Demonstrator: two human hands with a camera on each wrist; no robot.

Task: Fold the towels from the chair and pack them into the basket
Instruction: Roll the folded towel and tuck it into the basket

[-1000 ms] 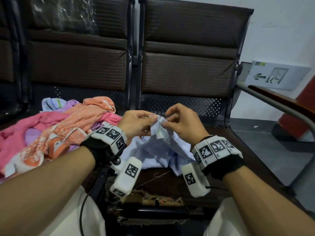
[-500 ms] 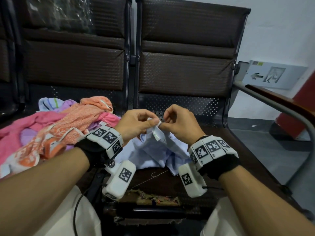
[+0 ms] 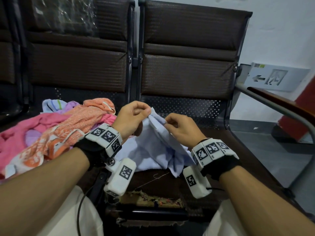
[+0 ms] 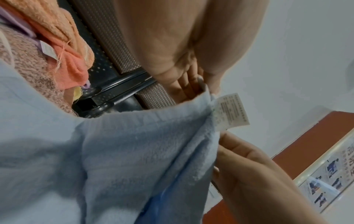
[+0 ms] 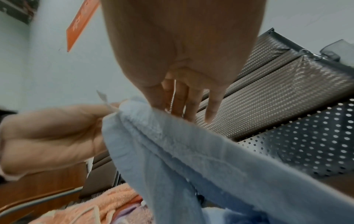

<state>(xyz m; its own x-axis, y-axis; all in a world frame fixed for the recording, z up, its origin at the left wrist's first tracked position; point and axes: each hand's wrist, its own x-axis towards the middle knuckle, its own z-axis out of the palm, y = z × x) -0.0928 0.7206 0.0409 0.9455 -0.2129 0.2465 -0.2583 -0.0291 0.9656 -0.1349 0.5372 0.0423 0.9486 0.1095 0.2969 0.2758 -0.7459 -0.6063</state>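
Note:
A light blue towel (image 3: 153, 147) lies bunched on the right chair seat, its top edge lifted. My left hand (image 3: 148, 113) pinches one corner of that edge, where a white care label (image 4: 230, 111) hangs. My right hand (image 3: 166, 121) pinches the same edge a little to the right, thumb against fingers. The left wrist view shows the towel (image 4: 134, 151) hanging below my curled fingers (image 4: 188, 86). From the right wrist, the towel (image 5: 191, 151) stretches taut between both hands. A heap of pink, orange and lilac towels (image 3: 51, 133) fills the left seat. No basket is in view.
Two dark brown chairs (image 3: 187, 68) stand side by side against a white wall. A metal and wood armrest (image 3: 281, 109) runs along the right. The seat's front edge (image 3: 153, 200) is frayed. My knees in pale trousers are at the bottom.
Both hands have drawn slightly apart along the towel's top edge, and the left hand has risen a little with its corner. The towel pile has not moved.

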